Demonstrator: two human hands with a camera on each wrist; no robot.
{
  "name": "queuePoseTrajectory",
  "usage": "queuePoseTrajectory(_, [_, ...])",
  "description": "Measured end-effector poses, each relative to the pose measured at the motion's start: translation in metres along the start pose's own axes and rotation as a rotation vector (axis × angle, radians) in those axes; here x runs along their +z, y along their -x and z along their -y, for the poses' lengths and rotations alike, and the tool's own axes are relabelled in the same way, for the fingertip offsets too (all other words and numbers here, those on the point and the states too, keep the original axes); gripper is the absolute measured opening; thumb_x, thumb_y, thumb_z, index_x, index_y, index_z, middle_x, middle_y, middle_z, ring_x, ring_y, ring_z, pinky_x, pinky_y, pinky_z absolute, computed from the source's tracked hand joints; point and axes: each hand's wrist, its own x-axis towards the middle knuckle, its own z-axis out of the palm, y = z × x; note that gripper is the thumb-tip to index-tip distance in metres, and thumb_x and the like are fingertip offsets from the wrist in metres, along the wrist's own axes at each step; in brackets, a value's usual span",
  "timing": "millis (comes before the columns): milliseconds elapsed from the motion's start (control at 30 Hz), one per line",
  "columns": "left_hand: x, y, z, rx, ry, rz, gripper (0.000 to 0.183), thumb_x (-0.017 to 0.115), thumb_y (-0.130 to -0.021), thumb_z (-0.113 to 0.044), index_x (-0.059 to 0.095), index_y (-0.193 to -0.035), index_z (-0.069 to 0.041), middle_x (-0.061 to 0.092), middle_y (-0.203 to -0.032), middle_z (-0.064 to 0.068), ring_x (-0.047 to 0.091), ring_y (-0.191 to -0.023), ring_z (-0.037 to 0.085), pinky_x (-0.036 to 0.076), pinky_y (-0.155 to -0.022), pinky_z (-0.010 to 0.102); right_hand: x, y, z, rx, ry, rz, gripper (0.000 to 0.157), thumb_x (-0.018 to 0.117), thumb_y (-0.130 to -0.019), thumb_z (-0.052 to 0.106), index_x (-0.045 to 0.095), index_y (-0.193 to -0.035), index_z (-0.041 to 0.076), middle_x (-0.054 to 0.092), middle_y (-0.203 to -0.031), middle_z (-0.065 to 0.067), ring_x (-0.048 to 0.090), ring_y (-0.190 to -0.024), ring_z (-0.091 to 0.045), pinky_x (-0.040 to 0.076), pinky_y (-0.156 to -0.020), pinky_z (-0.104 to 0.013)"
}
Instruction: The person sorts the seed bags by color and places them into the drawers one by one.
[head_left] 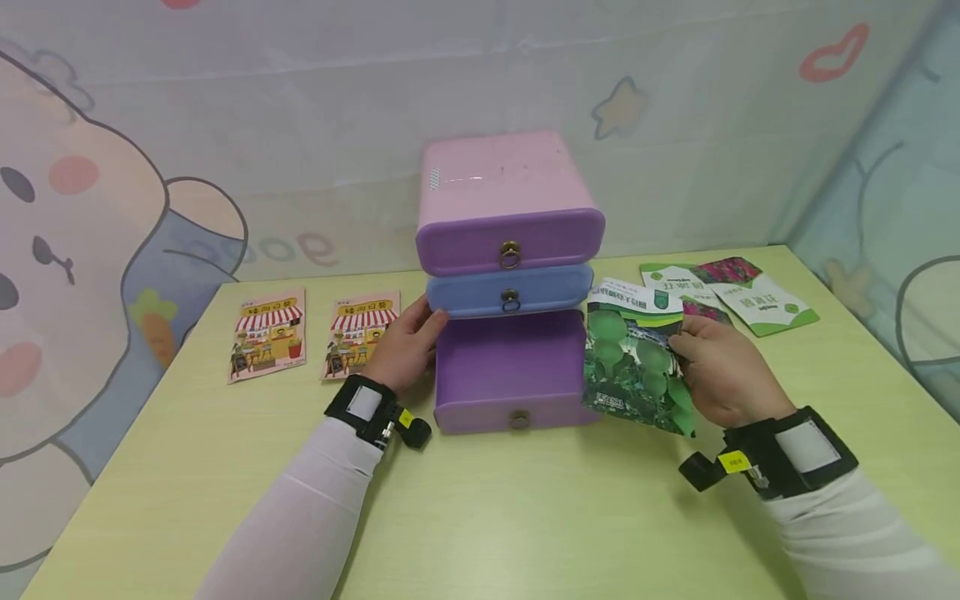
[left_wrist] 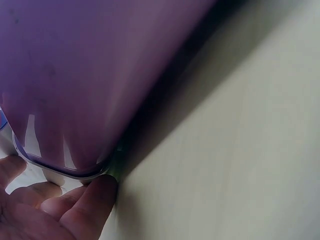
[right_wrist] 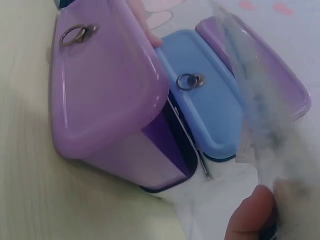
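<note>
A small drawer cabinet (head_left: 517, 179) stands at the back of the table, with its purple bottom drawer (head_left: 510, 367) pulled out. Above that sit the blue drawer (head_left: 551, 292) and the purple top drawer (head_left: 450, 247), both closed. My left hand (head_left: 405, 350) rests against the cabinet's left side; in the left wrist view its fingertips (left_wrist: 102, 187) touch the casing edge beside the drawer. My right hand (head_left: 723, 371) pinches a green seed packet (head_left: 637, 358) by its right edge, just right of the open drawer. In the right wrist view that packet (right_wrist: 272, 120) appears edge-on and blurred.
Two pink packets with a striped shop awning, the outer one (head_left: 267, 335) and the inner one (head_left: 352, 321), lie left of the cabinet. More green-and-white packets (head_left: 772, 304) overlap on the table (head_left: 525, 517) at the back right. A printed cloth backdrop (head_left: 337, 125) hangs behind.
</note>
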Motion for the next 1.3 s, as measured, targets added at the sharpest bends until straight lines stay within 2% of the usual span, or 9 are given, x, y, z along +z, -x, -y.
queuePoseTrajectory(133, [0.000,0.001,-0.001,0.002,0.005,0.003,0.060,0.053,-0.109,-0.048,0.034,-0.165,-0.037,0.042,-0.168,0.004,0.051,-0.147,0.033,0.052,-0.115,0.051,0.002,0.000,0.000,-0.027,-0.005,0.022,0.025,0.039,-0.114,0.015,0.046,-0.127,-0.005,0.041,-0.089,0.010,0.039,-0.072,-0.004,0.039,-0.062,-0.017])
queuePoseTrajectory(233, [0.000,0.001,-0.002,0.000,0.007,0.002,0.060,0.053,-0.109,-0.048,0.034,-0.165,-0.036,0.042,-0.168,0.005,0.051,-0.147,0.033,0.052,-0.115,0.050,0.002,-0.001,0.001,-0.031,-0.019,0.052,0.020,0.042,-0.113,0.016,0.041,-0.097,0.005,0.045,-0.084,0.009,0.049,-0.073,-0.003,0.047,-0.063,-0.016])
queuePoseTrajectory(367, [0.000,0.002,-0.002,0.001,-0.001,0.004,0.061,0.053,-0.109,-0.048,0.033,-0.166,-0.036,0.041,-0.168,0.005,0.051,-0.147,0.034,0.052,-0.114,0.050,-0.003,-0.001,0.001,0.039,-0.044,0.092,0.015,0.046,-0.113,0.019,0.046,-0.105,0.007,0.057,-0.090,0.008,0.061,-0.075,-0.003,0.057,-0.061,-0.017])
queuePoseTrajectory(533, [0.000,0.002,-0.003,0.005,0.001,0.011,0.061,0.052,-0.109,-0.049,0.032,-0.166,-0.036,0.041,-0.169,0.005,0.052,-0.147,0.035,0.053,-0.113,0.052,-0.013,0.000,0.003,0.112,0.052,0.103,0.012,0.048,-0.111,0.022,0.056,-0.105,0.016,0.057,-0.096,0.003,0.058,-0.080,-0.010,0.055,-0.058,-0.019])
queuePoseTrajectory(800, [0.000,0.000,0.000,0.005,-0.006,0.004,0.062,0.052,-0.109,-0.052,0.033,-0.165,-0.037,0.041,-0.168,0.005,0.052,-0.146,0.034,0.053,-0.113,0.051,-0.019,-0.008,-0.002,0.008,0.077,0.481,0.014,0.043,-0.113,0.012,0.055,-0.119,0.007,0.070,-0.098,0.007,0.067,-0.084,-0.002,0.059,-0.072,-0.019])
queuePoseTrajectory(900, [0.000,0.000,0.000,0.004,-0.015,0.002,0.062,0.052,-0.108,-0.052,0.033,-0.165,-0.037,0.042,-0.168,0.005,0.052,-0.146,0.035,0.053,-0.113,0.051,-0.010,-0.008,-0.005,0.058,-0.021,0.544,0.019,0.043,-0.114,0.014,0.053,-0.128,0.005,0.076,-0.108,0.002,0.074,-0.092,-0.007,0.064,-0.078,-0.024])
queuePoseTrajectory(1067, [0.000,0.001,-0.001,-0.010,-0.027,-0.005,0.061,0.052,-0.108,-0.053,0.033,-0.165,-0.039,0.042,-0.168,0.003,0.053,-0.146,0.033,0.054,-0.112,0.050,0.011,-0.006,-0.011,0.122,-0.064,0.471,0.040,0.045,-0.114,0.020,0.037,-0.143,-0.006,0.076,-0.112,0.001,0.076,-0.096,-0.009,0.065,-0.083,-0.026])
queuePoseTrajectory(1200, [0.000,0.001,-0.001,-0.018,-0.021,-0.004,0.062,0.052,-0.108,-0.053,0.033,-0.165,-0.039,0.041,-0.169,0.003,0.052,-0.146,0.033,0.054,-0.113,0.050,0.022,-0.005,-0.016,0.086,0.058,0.354,0.064,0.048,-0.113,0.023,0.022,-0.157,-0.016,0.071,-0.117,0.002,0.069,-0.102,0.000,0.061,-0.088,-0.020])
queuePoseTrajectory(1300, [0.000,0.001,-0.002,-0.018,-0.015,-0.004,0.062,0.052,-0.108,-0.052,0.032,-0.165,-0.038,0.041,-0.169,0.003,0.052,-0.147,0.033,0.053,-0.114,0.050,0.026,-0.005,-0.018,0.054,0.127,0.314,0.071,0.049,-0.112,0.023,0.017,-0.159,-0.018,0.063,-0.135,-0.012,0.061,-0.115,0.001,0.055,-0.094,-0.015])
